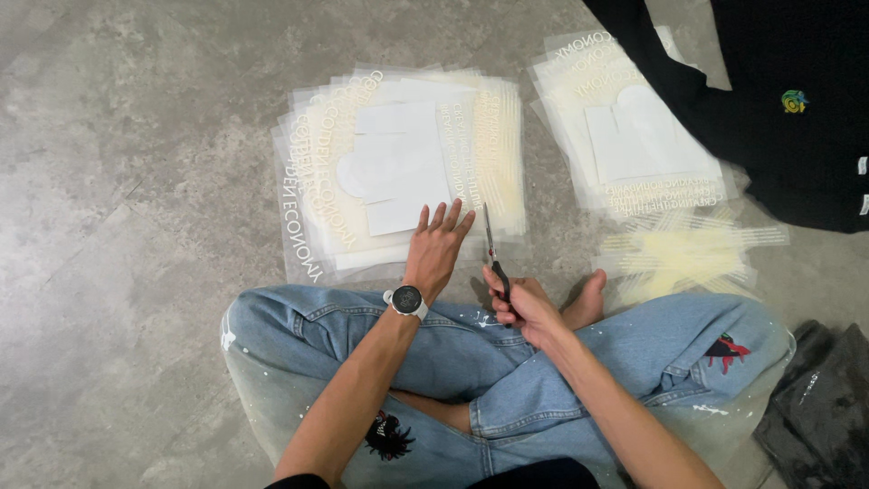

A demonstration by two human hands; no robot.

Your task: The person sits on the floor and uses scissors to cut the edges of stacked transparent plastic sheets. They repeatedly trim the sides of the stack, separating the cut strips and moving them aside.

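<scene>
I sit cross-legged on a concrete floor in blue jeans. My left hand (436, 246), with a white watch on its wrist, lies flat with fingers spread on the near edge of a stack of clear film sheets (398, 167) printed with pale lettering and white shapes. My right hand (525, 306) grips black-handled scissors (491, 246), their blades pointing away along the stack's right side.
A second stack of printed clear sheets (634, 136) lies to the right, with a heap of cut pale yellow strips (688, 254) in front of it. Black garments (778, 100) lie at top right. A dark bag (819, 407) sits at lower right.
</scene>
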